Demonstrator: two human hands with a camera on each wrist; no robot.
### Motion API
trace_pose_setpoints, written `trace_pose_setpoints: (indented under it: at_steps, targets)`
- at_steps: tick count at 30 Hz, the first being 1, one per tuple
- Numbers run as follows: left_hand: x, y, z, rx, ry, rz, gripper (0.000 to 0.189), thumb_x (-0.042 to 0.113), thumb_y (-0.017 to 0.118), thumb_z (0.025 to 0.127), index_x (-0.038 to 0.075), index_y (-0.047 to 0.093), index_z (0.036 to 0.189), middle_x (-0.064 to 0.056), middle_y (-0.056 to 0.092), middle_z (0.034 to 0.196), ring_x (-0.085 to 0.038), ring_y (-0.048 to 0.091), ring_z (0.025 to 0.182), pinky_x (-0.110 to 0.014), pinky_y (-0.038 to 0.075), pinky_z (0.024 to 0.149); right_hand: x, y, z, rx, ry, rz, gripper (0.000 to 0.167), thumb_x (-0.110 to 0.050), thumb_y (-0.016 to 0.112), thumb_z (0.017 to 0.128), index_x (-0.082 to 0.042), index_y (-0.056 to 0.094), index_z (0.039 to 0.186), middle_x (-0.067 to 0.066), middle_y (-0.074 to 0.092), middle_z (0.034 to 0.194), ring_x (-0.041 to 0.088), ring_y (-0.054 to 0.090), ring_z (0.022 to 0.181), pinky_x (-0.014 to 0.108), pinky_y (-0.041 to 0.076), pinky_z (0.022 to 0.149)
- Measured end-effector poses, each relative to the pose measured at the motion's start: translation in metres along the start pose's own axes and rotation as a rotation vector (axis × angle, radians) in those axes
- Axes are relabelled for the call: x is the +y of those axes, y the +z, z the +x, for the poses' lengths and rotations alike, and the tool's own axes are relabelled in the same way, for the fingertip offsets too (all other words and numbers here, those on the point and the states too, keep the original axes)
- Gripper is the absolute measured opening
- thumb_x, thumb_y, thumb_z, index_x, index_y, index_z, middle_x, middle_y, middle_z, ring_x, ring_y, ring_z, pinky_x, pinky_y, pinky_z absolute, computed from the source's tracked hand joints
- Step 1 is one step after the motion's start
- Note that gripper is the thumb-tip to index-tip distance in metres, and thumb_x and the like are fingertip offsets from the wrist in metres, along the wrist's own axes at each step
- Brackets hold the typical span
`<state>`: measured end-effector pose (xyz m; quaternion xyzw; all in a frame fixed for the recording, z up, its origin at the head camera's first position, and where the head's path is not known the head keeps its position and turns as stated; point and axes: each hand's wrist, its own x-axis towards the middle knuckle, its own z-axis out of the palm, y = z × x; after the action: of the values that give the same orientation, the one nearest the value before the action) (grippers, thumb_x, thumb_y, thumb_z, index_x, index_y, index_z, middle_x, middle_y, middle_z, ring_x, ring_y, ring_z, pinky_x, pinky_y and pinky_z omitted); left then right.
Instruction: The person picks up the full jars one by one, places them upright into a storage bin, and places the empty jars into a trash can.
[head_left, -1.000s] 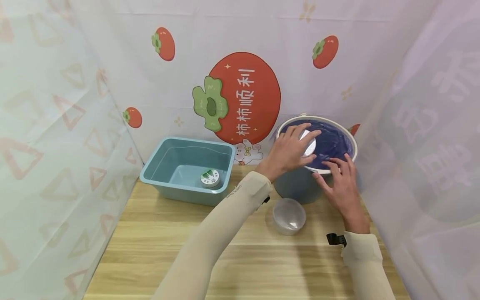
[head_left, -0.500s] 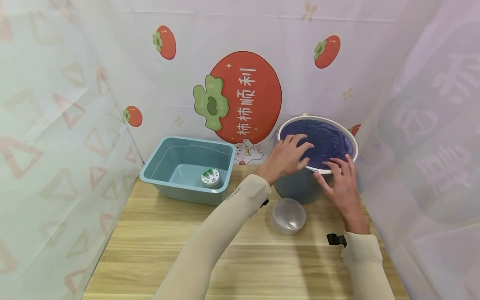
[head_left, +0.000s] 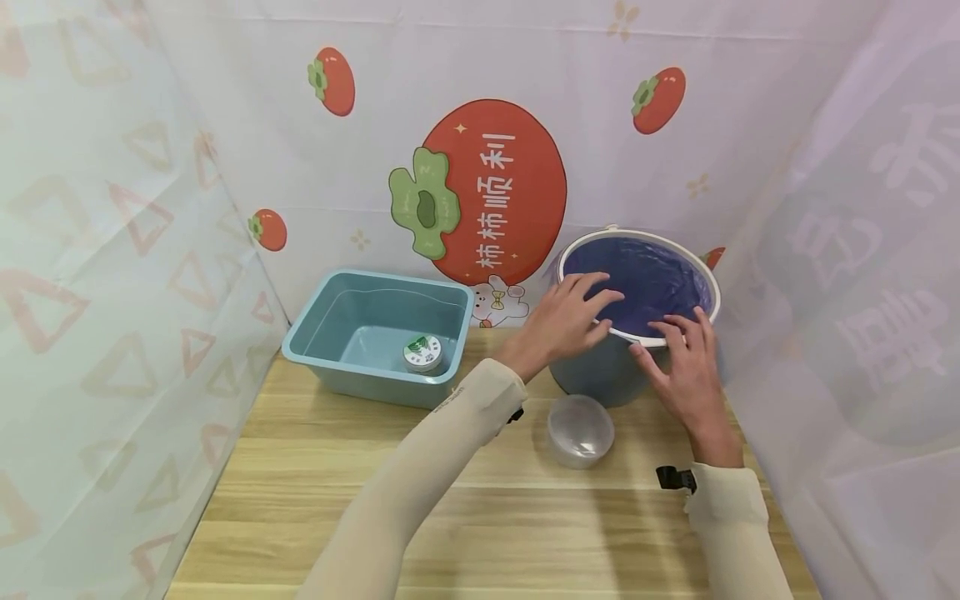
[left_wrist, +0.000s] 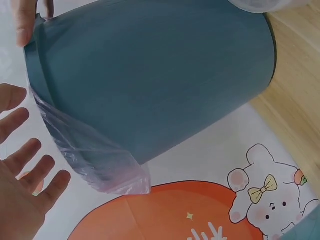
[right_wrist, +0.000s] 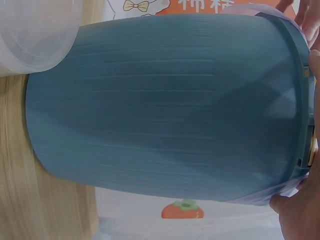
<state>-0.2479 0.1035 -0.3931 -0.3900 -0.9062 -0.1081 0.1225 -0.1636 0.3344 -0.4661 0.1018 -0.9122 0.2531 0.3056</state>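
A teal trash bin (left_wrist: 150, 75) with a white rim (head_left: 715, 312) and a dark blue-purple liner bag (head_left: 652, 275) stands at the back right. My left hand (head_left: 564, 318) hovers by the rim's left side, fingers spread and nothing between them. In the left wrist view the same hand (left_wrist: 22, 187) shows bent, separate fingers beside the bag's overhanging edge. My right hand (head_left: 686, 371) is at the front right of the rim, its thumb outside and its fingertips over the opening. A clear round plastic tub (head_left: 580, 431) sits just in front of the bin.
On the left stands a blue rectangular basin (head_left: 375, 377), holding a small round tin (head_left: 423, 353) with a green and white lid. A printed curtain (head_left: 360, 167) encloses the wooden table (head_left: 510, 533) at the back and both sides.
One second ago my left hand held a round, silvery-white object over the bin. It let go, and the object is out of sight. The hand has drawn back slightly left; the right hand stays.
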Motion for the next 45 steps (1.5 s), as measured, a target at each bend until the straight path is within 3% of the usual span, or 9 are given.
trace_pose_setpoints:
  at_steps: [8,12,16,22,27,33,40,45]
  targets:
    - [-0.011,0.006,-0.027,0.117,0.016,-0.063,0.048,0.035,0.063,0.109,0.027,0.060,0.157,-0.004,0.051,0.166,-0.022,0.050,0.151,-0.038,0.045,0.125,0.001,0.002,0.000,0.012,-0.009,0.003,0.091,-0.079,0.044,0.104,0.005,0.066,0.132,0.035,0.054,0.143,0.060,0.026,0.157,0.067,0.016,0.134]
    - [-0.015,0.017,-0.043,0.190,0.019,-0.095,0.047,0.031,0.066,0.107,0.024,0.062,0.154,-0.004,0.056,0.161,-0.023,0.055,0.146,-0.039,0.046,0.123,0.002,0.002,0.001,0.005,0.002,0.008,0.091,-0.080,0.044,0.104,0.004,0.066,0.131,0.035,0.054,0.144,0.058,0.025,0.158,0.065,0.014,0.135]
    - [-0.018,0.029,-0.057,0.207,0.014,-0.108,0.046,0.029,0.068,0.106,0.022,0.064,0.151,-0.005,0.058,0.157,-0.024,0.056,0.142,-0.039,0.047,0.121,0.001,0.003,0.001,0.004,0.003,0.015,0.089,-0.078,0.046,0.105,0.004,0.066,0.131,0.035,0.054,0.143,0.058,0.025,0.158,0.064,0.014,0.135]
    - [-0.021,0.045,-0.075,0.174,-0.034,-0.137,0.047,0.028,0.070,0.105,0.020,0.064,0.151,-0.007,0.051,0.163,-0.025,0.051,0.150,-0.039,0.044,0.125,0.000,0.002,0.001,-0.005,0.009,0.028,0.083,-0.073,0.050,0.106,0.004,0.066,0.131,0.034,0.053,0.144,0.057,0.024,0.159,0.064,0.014,0.135]
    - [-0.020,0.059,-0.088,0.123,-0.044,-0.095,0.045,0.032,0.068,0.106,0.023,0.065,0.150,-0.005,0.054,0.162,-0.024,0.054,0.148,-0.041,0.046,0.123,0.000,0.001,0.002,-0.010,0.014,0.025,0.084,-0.073,0.050,0.106,0.005,0.066,0.132,0.034,0.053,0.145,0.057,0.024,0.159,0.064,0.013,0.135]
    - [-0.005,0.081,-0.098,0.001,-0.024,-0.099,0.047,0.039,0.067,0.106,0.027,0.063,0.152,-0.003,0.055,0.162,-0.024,0.055,0.144,-0.042,0.052,0.116,0.000,0.000,0.002,-0.019,0.030,0.017,0.083,-0.074,0.050,0.105,0.003,0.066,0.133,0.033,0.053,0.146,0.055,0.023,0.161,0.064,0.014,0.135]
    - [0.013,0.111,-0.106,-0.122,-0.005,-0.094,0.053,0.050,0.064,0.106,0.033,0.058,0.156,-0.002,0.052,0.164,-0.024,0.051,0.148,-0.044,0.050,0.115,0.001,0.002,0.002,-0.010,0.017,0.009,0.090,-0.079,0.045,0.104,0.004,0.066,0.132,0.033,0.054,0.145,0.058,0.024,0.159,0.064,0.014,0.135]
    - [0.022,0.128,-0.109,-0.166,-0.006,-0.088,0.059,0.058,0.065,0.104,0.035,0.055,0.158,-0.002,0.050,0.165,-0.024,0.050,0.150,-0.044,0.051,0.112,0.002,0.002,0.002,-0.009,0.022,0.008,0.093,-0.081,0.043,0.103,0.004,0.066,0.132,0.033,0.054,0.145,0.056,0.023,0.160,0.065,0.014,0.135]
